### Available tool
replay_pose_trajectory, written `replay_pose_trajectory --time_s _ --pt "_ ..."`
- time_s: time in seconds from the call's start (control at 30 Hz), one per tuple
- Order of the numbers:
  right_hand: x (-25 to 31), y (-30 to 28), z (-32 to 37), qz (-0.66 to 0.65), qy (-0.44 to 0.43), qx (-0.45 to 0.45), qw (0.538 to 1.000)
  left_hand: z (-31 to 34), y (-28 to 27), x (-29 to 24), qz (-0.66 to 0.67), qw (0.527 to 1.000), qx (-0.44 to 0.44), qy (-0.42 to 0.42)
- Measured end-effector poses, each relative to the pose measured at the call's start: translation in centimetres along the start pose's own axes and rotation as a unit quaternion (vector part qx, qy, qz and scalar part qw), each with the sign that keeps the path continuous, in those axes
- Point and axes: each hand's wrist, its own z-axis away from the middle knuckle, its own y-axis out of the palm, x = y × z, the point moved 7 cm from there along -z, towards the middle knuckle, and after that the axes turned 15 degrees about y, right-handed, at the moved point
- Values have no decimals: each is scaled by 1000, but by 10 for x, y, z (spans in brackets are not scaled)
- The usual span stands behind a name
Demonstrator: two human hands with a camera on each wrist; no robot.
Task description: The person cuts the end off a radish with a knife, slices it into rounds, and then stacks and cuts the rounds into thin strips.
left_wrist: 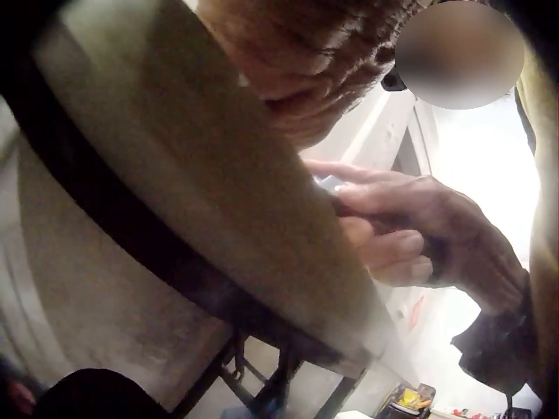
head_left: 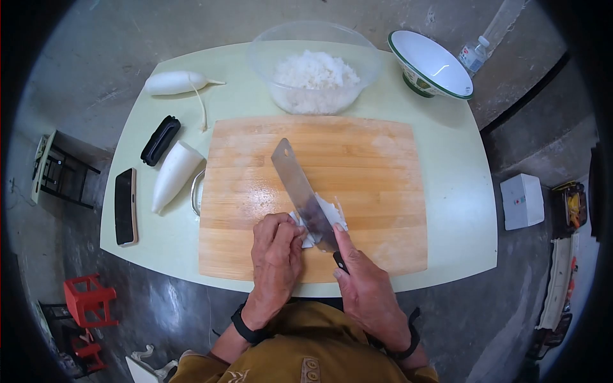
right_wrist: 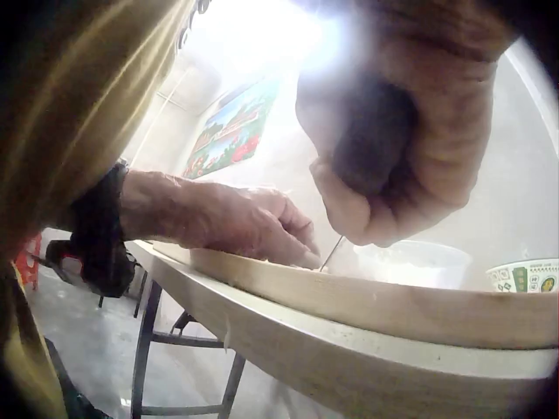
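Observation:
On the wooden cutting board (head_left: 370, 159), my right hand (head_left: 370, 287) grips a cleaver (head_left: 297, 179) by its black handle, index finger stretched along the blade. The blade points up and left across the board. Curled fingers of my left hand (head_left: 276, 255) hold a white radish piece (head_left: 307, 242) against the blade's left side, the fingers partly covering it. To the blade's right lie thin white radish slices (head_left: 332, 210). In the right wrist view, the right hand wraps the dark handle (right_wrist: 376, 140), with the left hand (right_wrist: 236, 218) low at the board.
A clear bowl (head_left: 262, 60) of white shreds stands behind the board, with a green-rimmed bowl (head_left: 437, 64) at back right. Left of the board are a whole white radish (head_left: 172, 83), a cut radish (head_left: 175, 175), a black case (head_left: 160, 140) and a phone (head_left: 125, 207).

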Motion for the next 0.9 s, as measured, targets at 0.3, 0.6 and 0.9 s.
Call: replay_pose_trajectory --time_s 0.3,0.6,0.9 --pt "6 -7 5 14 52 51 997 -2 -2 0 -5 1000 -21 3" --pt "5 -9 5 16 35 60 997 -5 -3 -5 -30 999 -19 23" --pt "10 -1 -9 12 127 103 987 -5 -1 -5 -19 1000 -1 15"
